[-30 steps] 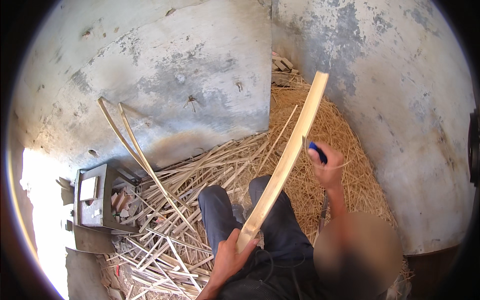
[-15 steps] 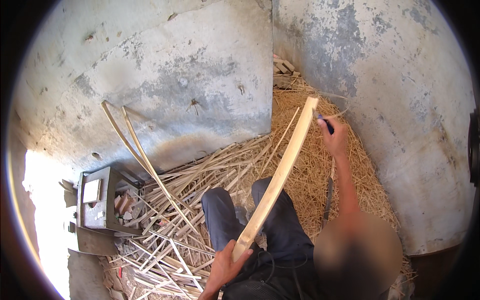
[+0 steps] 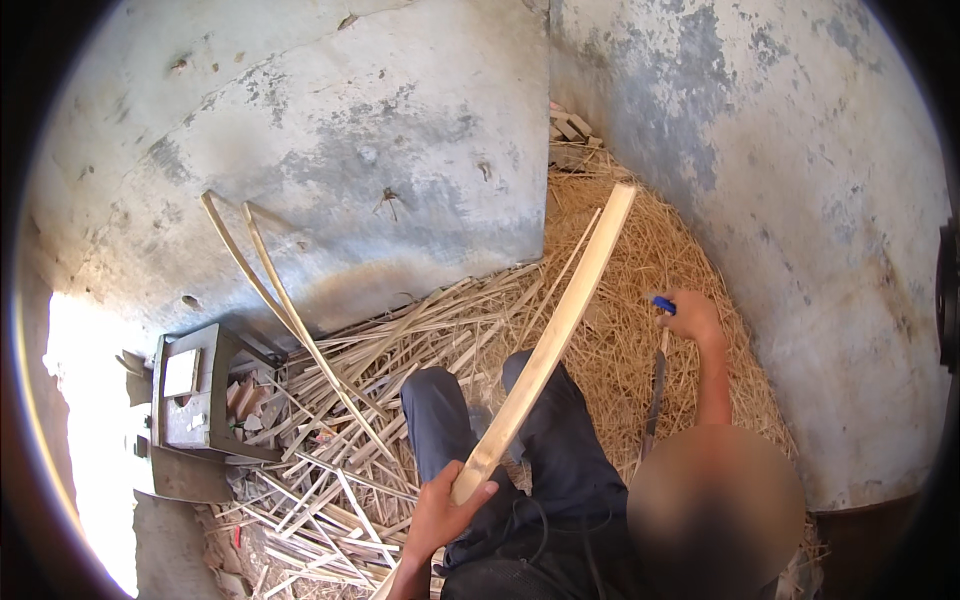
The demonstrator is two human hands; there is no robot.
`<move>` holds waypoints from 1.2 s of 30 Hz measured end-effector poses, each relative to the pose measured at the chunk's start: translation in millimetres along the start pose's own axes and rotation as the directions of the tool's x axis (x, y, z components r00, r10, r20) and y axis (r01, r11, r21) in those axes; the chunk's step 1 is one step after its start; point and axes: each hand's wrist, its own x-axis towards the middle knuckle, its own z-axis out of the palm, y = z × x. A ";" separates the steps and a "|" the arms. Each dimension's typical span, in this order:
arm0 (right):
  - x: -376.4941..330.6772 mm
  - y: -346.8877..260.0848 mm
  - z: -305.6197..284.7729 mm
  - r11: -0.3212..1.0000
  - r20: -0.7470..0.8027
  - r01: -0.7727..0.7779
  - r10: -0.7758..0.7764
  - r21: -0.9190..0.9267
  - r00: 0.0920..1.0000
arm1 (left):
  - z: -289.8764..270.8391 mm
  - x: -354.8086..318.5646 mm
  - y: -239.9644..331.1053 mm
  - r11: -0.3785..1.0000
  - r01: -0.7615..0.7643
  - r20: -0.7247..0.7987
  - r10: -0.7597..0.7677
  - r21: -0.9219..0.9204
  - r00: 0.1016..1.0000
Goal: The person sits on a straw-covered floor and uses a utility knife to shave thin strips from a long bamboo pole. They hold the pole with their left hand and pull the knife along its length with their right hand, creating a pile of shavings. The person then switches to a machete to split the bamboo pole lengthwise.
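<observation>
My left hand [image 3: 447, 508] is closed around the lower end of a long, pale split-bamboo strip [image 3: 550, 350]. The strip slants up and to the right across my lap, its far end free above the straw-like shavings. Off to the right of the strip, my right hand [image 3: 692, 314] grips a small tool with a blue handle [image 3: 664, 305]. That tool's working end is too small to make out, and it stands apart from the strip. Below the right hand, a long dark blade-like piece [image 3: 655, 395] stands among the shavings.
Split strips [image 3: 340, 500] lie heaped at the left, and thin shavings [image 3: 640, 270] cover the floor at the right. Two bent strips [image 3: 290, 315] lean on the wall [image 3: 400, 120]. A battered wooden box [image 3: 205, 395] sits at far left. Bricks [image 3: 572, 128] lie in the corner.
My right hand has moved from the strip's far end down and toward me with the blue-handled tool. The left hand still holds the strip, which has shifted slightly.
</observation>
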 end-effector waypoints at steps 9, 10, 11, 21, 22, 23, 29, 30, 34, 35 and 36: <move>-103.0 -110.4 32.6 0.598 -0.524 0.547 -0.235 0.586 0.819 | 13.5 38.4 52.0 0.927 -0.034 0.148 0.096 -0.374 0.984; -113.8 -120.0 35.5 0.581 -0.549 0.588 -0.269 0.563 0.792 | 15.8 40.4 53.2 0.925 -0.047 0.135 0.105 -0.377 0.985; -123.9 -129.1 36.0 0.562 -0.572 0.627 -0.302 0.540 0.763 | 18.5 43.2 53.1 0.923 -0.060 0.121 0.114 -0.381 0.986; -141.1 -152.9 28.1 0.513 -0.615 0.779 -0.497 0.361 0.612 | 10.6 44.7 70.2 0.833 0.032 0.234 0.118 -0.552 0.965; -141.6 -154.5 26.0 0.515 -0.611 0.785 -0.511 0.345 0.604 | 10.3 44.4 70.9 0.835 0.033 0.236 0.117 -0.550 0.965; -142.4 -157.1 22.4 0.516 -0.607 0.791 -0.526 0.329 0.596 | 9.6 43.9 72.1 0.836 0.034 0.238 0.116 -0.547 0.964; -143.5 -165.2 15.5 0.556 -0.612 0.791 -0.541 0.255 0.577 | 11.8 45.3 65.5 0.883 -0.062 0.176 0.161 -0.465 0.971; -143.7 -165.6 13.6 0.565 -0.609 0.789 -0.545 0.241 0.576 | 10.9 45.0 66.2 0.896 -0.070 0.167 0.158 -0.438 0.973; -143.7 -165.6 4.9 0.591 -0.594 0.789 -0.580 0.165 0.558 | 11.9 44.8 63.4 0.902 -0.100 0.151 0.178 -0.420 0.972; -143.7 -165.5 3.4 0.597 -0.589 0.787 -0.584 0.154 0.558 | 12.9 45.1 62.4 0.899 -0.105 0.149 0.184 -0.425 0.972; -143.5 -165.7 2.5 0.603 -0.585 0.785 -0.588 0.143 0.558 | 13.7 45.2 61.1 0.896 -0.110 0.146 0.189 -0.431 0.971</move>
